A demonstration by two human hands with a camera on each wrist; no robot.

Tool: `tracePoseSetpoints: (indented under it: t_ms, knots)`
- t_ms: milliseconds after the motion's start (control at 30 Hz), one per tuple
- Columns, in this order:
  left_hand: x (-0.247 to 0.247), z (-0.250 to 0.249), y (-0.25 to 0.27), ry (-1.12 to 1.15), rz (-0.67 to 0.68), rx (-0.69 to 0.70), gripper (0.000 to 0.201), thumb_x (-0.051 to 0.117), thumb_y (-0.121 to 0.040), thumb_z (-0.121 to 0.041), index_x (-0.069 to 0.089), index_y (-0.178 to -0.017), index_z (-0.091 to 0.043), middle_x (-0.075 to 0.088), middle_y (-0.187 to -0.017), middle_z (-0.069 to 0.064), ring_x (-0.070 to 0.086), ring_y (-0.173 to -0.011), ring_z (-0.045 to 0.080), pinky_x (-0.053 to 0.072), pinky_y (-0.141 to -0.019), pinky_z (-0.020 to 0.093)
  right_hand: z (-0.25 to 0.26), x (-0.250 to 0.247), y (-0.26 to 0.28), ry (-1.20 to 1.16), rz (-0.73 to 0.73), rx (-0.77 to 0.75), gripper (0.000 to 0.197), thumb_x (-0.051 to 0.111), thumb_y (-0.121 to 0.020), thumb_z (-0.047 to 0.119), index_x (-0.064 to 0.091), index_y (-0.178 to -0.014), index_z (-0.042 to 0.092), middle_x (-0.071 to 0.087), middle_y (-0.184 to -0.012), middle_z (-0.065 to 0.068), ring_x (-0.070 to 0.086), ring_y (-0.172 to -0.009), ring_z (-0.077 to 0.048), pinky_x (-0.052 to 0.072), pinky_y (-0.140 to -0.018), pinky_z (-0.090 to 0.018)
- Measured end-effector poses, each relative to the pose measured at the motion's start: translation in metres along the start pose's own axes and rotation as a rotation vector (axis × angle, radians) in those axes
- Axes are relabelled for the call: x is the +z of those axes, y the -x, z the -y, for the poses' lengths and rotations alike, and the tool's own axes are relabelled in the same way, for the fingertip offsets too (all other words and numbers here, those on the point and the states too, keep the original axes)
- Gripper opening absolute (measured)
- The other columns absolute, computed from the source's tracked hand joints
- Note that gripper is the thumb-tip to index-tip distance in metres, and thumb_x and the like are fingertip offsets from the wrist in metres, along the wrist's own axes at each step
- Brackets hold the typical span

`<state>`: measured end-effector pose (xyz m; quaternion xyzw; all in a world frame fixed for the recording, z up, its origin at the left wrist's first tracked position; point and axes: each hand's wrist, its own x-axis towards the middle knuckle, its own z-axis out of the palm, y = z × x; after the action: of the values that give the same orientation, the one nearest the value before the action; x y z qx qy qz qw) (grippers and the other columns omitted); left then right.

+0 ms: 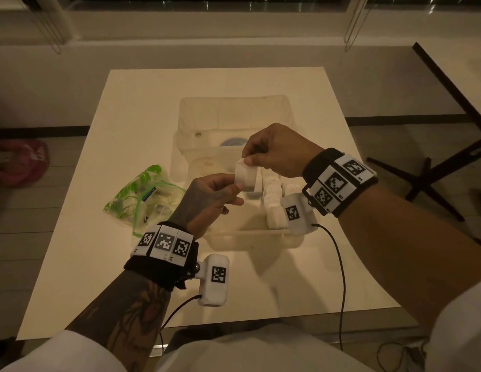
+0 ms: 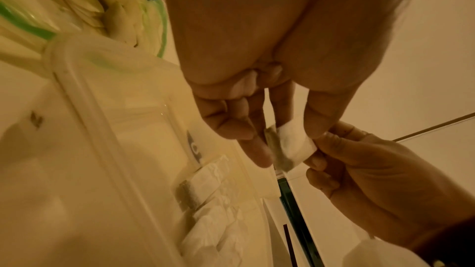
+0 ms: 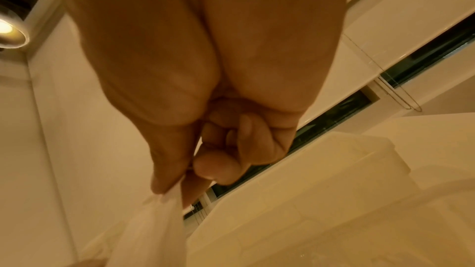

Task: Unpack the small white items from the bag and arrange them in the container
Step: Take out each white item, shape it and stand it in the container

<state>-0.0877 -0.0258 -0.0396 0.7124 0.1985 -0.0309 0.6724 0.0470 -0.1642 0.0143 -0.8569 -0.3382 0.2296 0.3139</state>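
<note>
Held item: a small white packet (image 1: 246,176), flat and roughly rectangular, is held in the air above the container (image 1: 234,108), over its near half, between both hands.
Right hand: the right hand (image 1: 277,151) pinches the packet's top edge between thumb and forefinger, the other fingers curled into the palm; in the right wrist view the packet (image 3: 151,230) hangs below the pinching fingertips (image 3: 160,186).
Left hand: the left hand (image 1: 207,200) pinches the packet's lower left side, thumb on one face and fingers behind; in the left wrist view the packet (image 2: 293,143) sits between the left fingers (image 2: 254,149) and the right hand (image 2: 372,170).
Container: clear plastic, open at the top, standing in the middle of the bench (image 1: 142,103); a round blue shape shows through its far part.
Packed items: a row of white packets (image 1: 274,205) stands upright along the container's near right side, below and right of the held packet.
Bag: a clear zip bag (image 1: 142,197) with green print lies on the bench just left of the container, with more white packets inside; it is near the left hand, which does not touch it.
</note>
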Motion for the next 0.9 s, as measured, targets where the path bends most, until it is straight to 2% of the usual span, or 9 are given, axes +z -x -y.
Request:
tracePoseSetpoints:
  t_ms: [100, 200, 300, 433, 533, 633, 800, 833, 900]
  knots:
    - [-0.008, 0.005, -0.002, -0.012, -0.105, -0.042, 0.021, 0.064, -0.091, -0.019, 0.068, -0.111, -0.014, 0.074, -0.097, 0.001, 0.072, -0.08, 0.016, 0.048, -0.062, 0.028, -0.008, 0.005, -0.006, 0.025, -0.005, 0.028, 0.003, 0.07, -0.086, 0.017, 0.072, -0.085, 0.019, 0.063, -0.071, 0.013, 0.054, -0.059, 0.003, 0.039, -0.056, -0.005]
    - [-0.016, 0.009, -0.005, -0.035, -0.196, -0.123, 0.01, 0.063, -0.09, -0.018, 0.069, -0.097, -0.013, 0.074, -0.092, 0.003, 0.071, -0.069, 0.015, 0.045, -0.056, 0.025, -0.019, 0.017, -0.012, 0.09, 0.005, 0.092, 0.004, 0.071, -0.086, 0.015, 0.074, -0.088, 0.016, 0.061, -0.071, 0.012, 0.055, -0.065, -0.001, 0.039, -0.061, -0.012]
    - [-0.021, 0.012, -0.007, -0.122, -0.22, -0.173, 0.01, 0.06, -0.091, -0.017, 0.068, -0.086, -0.012, 0.073, -0.087, 0.005, 0.067, -0.063, 0.015, 0.041, -0.05, 0.02, -0.029, 0.031, -0.02, 0.184, 0.081, 0.153, 0.009, 0.071, -0.085, 0.014, 0.075, -0.093, 0.013, 0.064, -0.08, 0.005, 0.057, -0.077, -0.011, 0.043, -0.071, -0.019]
    - [-0.025, 0.014, -0.006, -0.225, -0.22, -0.195, 0.012, 0.06, -0.091, -0.016, 0.068, -0.086, -0.008, 0.072, -0.084, 0.007, 0.063, -0.061, 0.017, 0.048, -0.057, 0.025, -0.039, 0.044, -0.031, 0.336, 0.197, 0.217, 0.013, 0.071, -0.084, 0.01, 0.075, -0.097, 0.012, 0.069, -0.099, -0.004, 0.058, -0.084, -0.014, 0.042, -0.074, -0.022]
    - [-0.026, 0.016, -0.005, -0.252, -0.218, -0.201, 0.014, 0.061, -0.09, -0.017, 0.069, -0.085, -0.005, 0.073, -0.081, 0.006, 0.061, -0.058, 0.017, 0.05, -0.062, 0.028, -0.043, 0.048, -0.037, 0.437, 0.21, 0.223, 0.014, 0.072, -0.084, 0.01, 0.075, -0.097, 0.011, 0.07, -0.106, -0.004, 0.062, -0.096, -0.018, 0.041, -0.076, -0.021]
    - [-0.027, 0.017, -0.003, -0.274, -0.22, -0.2, 0.015, 0.061, -0.091, -0.018, 0.069, -0.085, -0.006, 0.073, -0.08, 0.004, 0.061, -0.057, 0.015, 0.05, -0.062, 0.028, -0.044, 0.048, -0.042, 0.513, 0.234, 0.225, 0.016, 0.069, -0.086, 0.009, 0.075, -0.1, 0.01, 0.068, -0.11, -0.005, 0.062, -0.102, -0.021, 0.043, -0.081, -0.023]
    - [-0.032, 0.018, -0.003, -0.29, -0.222, -0.207, 0.017, 0.06, -0.091, -0.02, 0.069, -0.084, -0.007, 0.073, -0.078, 0.002, 0.06, -0.055, 0.014, 0.049, -0.061, 0.027, -0.046, 0.049, -0.051, 0.573, 0.221, 0.258, 0.01, 0.067, -0.084, 0.008, 0.073, -0.092, 0.007, 0.07, -0.1, -0.008, 0.065, -0.095, -0.025, 0.052, -0.088, -0.031]
    - [-0.032, 0.019, -0.004, -0.29, -0.222, -0.213, 0.017, 0.06, -0.091, -0.02, 0.069, -0.085, -0.007, 0.073, -0.079, 0.002, 0.06, -0.055, 0.013, 0.049, -0.061, 0.027, -0.046, 0.05, -0.051, 0.594, 0.209, 0.269, 0.005, 0.069, -0.083, 0.01, 0.069, -0.087, 0.007, 0.07, -0.098, -0.009, 0.065, -0.093, -0.026, 0.054, -0.087, -0.035]
    - [-0.032, 0.019, -0.005, -0.299, -0.22, -0.22, 0.018, 0.06, -0.092, -0.022, 0.069, -0.085, -0.008, 0.073, -0.079, 0.001, 0.061, -0.056, 0.013, 0.05, -0.061, 0.027, -0.047, 0.051, -0.052, 0.633, 0.187, 0.287, 0.011, 0.07, -0.082, 0.015, 0.06, -0.081, 0.012, 0.068, -0.095, -0.01, 0.065, -0.088, -0.027, 0.055, -0.084, -0.038]
